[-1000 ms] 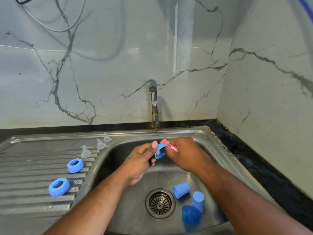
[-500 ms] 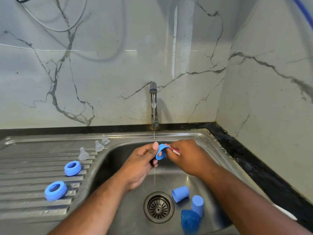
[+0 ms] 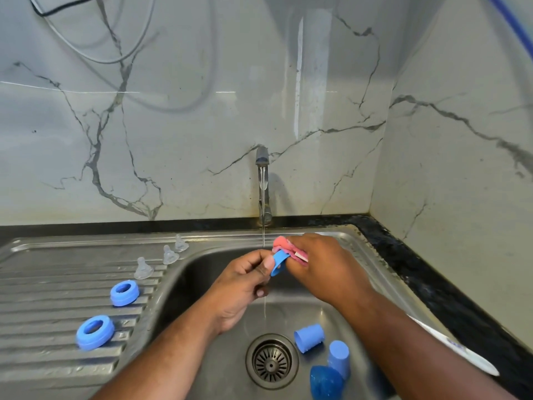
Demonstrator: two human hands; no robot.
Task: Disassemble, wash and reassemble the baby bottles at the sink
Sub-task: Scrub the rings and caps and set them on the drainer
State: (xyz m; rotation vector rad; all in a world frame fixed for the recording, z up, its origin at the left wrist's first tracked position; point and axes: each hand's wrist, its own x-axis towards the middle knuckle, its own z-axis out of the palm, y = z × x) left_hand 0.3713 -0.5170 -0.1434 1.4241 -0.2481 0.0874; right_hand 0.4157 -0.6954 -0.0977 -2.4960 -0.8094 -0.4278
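– Pale marble-veined wall [image 3: 202, 125] behind, stainless steel sink [image 3: 202, 272] below. Chrome tap [image 3: 262, 180] on, thin stream of water [image 3: 263, 238] falling into the basin. Left hand?

– Left hand [image 3: 245, 281] over the basin. Thumb and curled fingers pinch a blue plastic screw ring [image 3: 279, 262] by its near edge. Ring tilted, just beside the stream.

– Right hand?

– Right hand [image 3: 326, 267] clenched round a folded pink sponge [image 3: 284, 244]. Sponge wraps the ring's far edge. Hands nearly meet.

– Other parts?

– Ribbed steel drainboard [image 3: 43, 298], left side: three clear silicone teats [image 3: 143, 269] [image 3: 170, 255] [image 3: 181, 243] upright in a row near the basin edge. Two more blue rings, one nearer the teats [image 3: 124, 293], one closer to the camera [image 3: 95, 332], both flat and apart.

– Basin floor?

– Right of the round drain strainer [image 3: 272, 361]: one blue plastic cap on its side [image 3: 309, 337], a second blue cap [image 3: 339, 359] standing closed end up. Translucent blue bottle [image 3: 326, 382] just beside the second; contact cannot be told, bottle partly cut off.

– Right rim?

– Slender white object [image 3: 461, 353] along the sink edge. Identity unclear.
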